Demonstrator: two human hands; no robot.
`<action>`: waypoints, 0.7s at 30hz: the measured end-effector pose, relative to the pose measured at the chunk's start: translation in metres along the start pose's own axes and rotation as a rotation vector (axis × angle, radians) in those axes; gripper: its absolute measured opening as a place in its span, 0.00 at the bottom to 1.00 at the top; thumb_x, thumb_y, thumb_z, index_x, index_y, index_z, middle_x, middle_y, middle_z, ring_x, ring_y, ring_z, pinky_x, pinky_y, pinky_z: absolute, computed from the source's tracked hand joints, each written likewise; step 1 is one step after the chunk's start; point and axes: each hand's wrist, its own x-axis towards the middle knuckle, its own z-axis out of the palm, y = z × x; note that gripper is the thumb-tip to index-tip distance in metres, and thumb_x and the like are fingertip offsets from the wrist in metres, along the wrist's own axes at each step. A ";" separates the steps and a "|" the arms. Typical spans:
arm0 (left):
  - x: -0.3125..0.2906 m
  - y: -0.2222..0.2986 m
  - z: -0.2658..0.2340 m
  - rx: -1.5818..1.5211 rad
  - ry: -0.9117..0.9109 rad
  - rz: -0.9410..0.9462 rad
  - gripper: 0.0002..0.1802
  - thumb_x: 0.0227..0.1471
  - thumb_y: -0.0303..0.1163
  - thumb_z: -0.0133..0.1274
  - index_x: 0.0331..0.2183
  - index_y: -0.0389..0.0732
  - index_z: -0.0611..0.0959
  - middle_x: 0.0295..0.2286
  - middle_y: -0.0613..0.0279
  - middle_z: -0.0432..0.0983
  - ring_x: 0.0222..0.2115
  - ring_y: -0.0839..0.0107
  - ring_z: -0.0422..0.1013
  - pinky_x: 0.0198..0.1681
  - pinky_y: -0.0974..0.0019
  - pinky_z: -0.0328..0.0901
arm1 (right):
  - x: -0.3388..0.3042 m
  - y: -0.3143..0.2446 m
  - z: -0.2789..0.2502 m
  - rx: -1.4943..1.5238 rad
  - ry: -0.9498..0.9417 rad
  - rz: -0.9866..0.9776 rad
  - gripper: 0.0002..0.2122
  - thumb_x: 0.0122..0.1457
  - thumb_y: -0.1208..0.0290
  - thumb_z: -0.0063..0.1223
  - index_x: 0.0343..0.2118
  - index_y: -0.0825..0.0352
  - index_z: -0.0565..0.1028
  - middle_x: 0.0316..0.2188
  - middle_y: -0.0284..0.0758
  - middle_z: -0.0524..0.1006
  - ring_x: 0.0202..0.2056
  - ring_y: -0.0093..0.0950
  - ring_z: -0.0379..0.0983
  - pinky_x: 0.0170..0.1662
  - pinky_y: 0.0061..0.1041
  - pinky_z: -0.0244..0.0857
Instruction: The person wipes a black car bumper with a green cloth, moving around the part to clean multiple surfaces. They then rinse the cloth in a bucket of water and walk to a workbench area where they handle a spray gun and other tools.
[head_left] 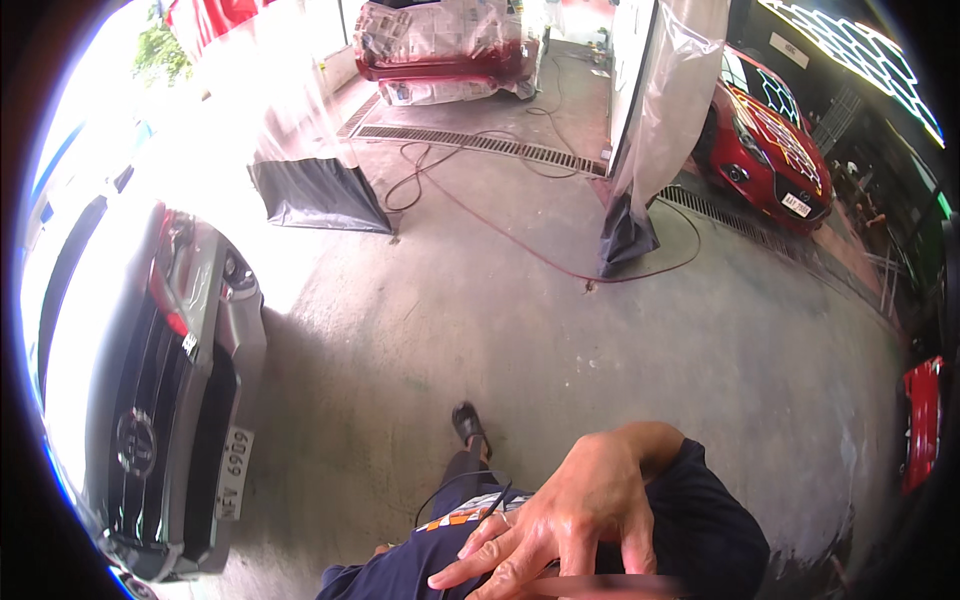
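Note:
My right hand [575,525] is raised close in front of my dark shirt [715,520], its back up and its fingers stretched out and spread toward the lower left. A blurred brownish-red strip [620,586] lies by the fingertips at the bottom edge; what it is I cannot make out. Beside the fingers a thin dark cord [495,498] runs across the shirt's white and orange print. Of my left hand, only a small patch of skin [382,548] possibly shows at the shirt's left edge, its fingers hidden. One foot in a black shoe [467,422] is forward on the concrete floor.
A silver car front [215,330] stands close on the left. Ahead, a red car masked with paper [445,50] sits behind plastic curtains [665,110]. A red hose [500,235] loops over the floor near a drain grate [480,142]. Another red car [770,150] is at right.

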 end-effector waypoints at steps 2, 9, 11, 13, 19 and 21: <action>0.045 0.058 -0.019 0.006 0.013 0.011 0.37 0.41 0.48 0.68 0.46 0.29 0.84 0.43 0.37 0.83 0.47 0.50 0.80 0.48 0.52 0.75 | -0.017 0.000 -0.075 0.007 -0.013 -0.039 0.43 0.44 0.42 0.77 0.63 0.57 0.76 0.70 0.57 0.60 0.74 0.59 0.43 0.67 0.76 0.24; 0.126 0.354 -0.153 -0.043 0.169 0.230 0.37 0.39 0.46 0.69 0.46 0.29 0.84 0.43 0.37 0.83 0.47 0.50 0.80 0.47 0.53 0.76 | -0.015 -0.055 -0.328 0.006 -0.169 0.246 0.41 0.57 0.29 0.56 0.61 0.61 0.78 0.67 0.75 0.51 0.71 0.75 0.32 0.64 0.73 0.17; 0.127 0.472 -0.210 -0.068 0.216 0.349 0.42 0.38 0.49 0.69 0.48 0.26 0.79 0.42 0.37 0.83 0.45 0.49 0.80 0.44 0.51 0.76 | -0.012 -0.075 -0.379 -0.079 -0.188 0.276 0.41 0.57 0.29 0.55 0.62 0.62 0.77 0.68 0.74 0.52 0.71 0.75 0.32 0.64 0.73 0.16; 0.122 0.586 -0.262 -0.003 0.205 0.476 0.44 0.42 0.53 0.66 0.50 0.25 0.77 0.43 0.33 0.81 0.48 0.45 0.78 0.49 0.50 0.73 | -0.012 -0.091 -0.430 -0.115 -0.183 0.298 0.42 0.58 0.28 0.54 0.62 0.62 0.76 0.68 0.73 0.52 0.71 0.74 0.32 0.65 0.72 0.15; 0.115 0.834 -0.326 -0.005 0.263 0.782 0.37 0.46 0.50 0.62 0.44 0.25 0.76 0.38 0.30 0.80 0.44 0.37 0.77 0.49 0.47 0.70 | -0.030 -0.116 -0.561 -0.257 -0.335 0.318 0.45 0.55 0.45 0.67 0.72 0.61 0.60 0.72 0.59 0.54 0.75 0.58 0.37 0.68 0.75 0.25; 0.132 0.915 -0.334 -0.015 0.306 0.786 0.34 0.45 0.49 0.62 0.42 0.26 0.78 0.36 0.32 0.80 0.42 0.37 0.78 0.46 0.48 0.71 | -0.051 -0.119 -0.614 -0.143 -0.336 0.273 0.49 0.57 0.51 0.68 0.74 0.64 0.51 0.73 0.56 0.52 0.75 0.55 0.36 0.68 0.75 0.27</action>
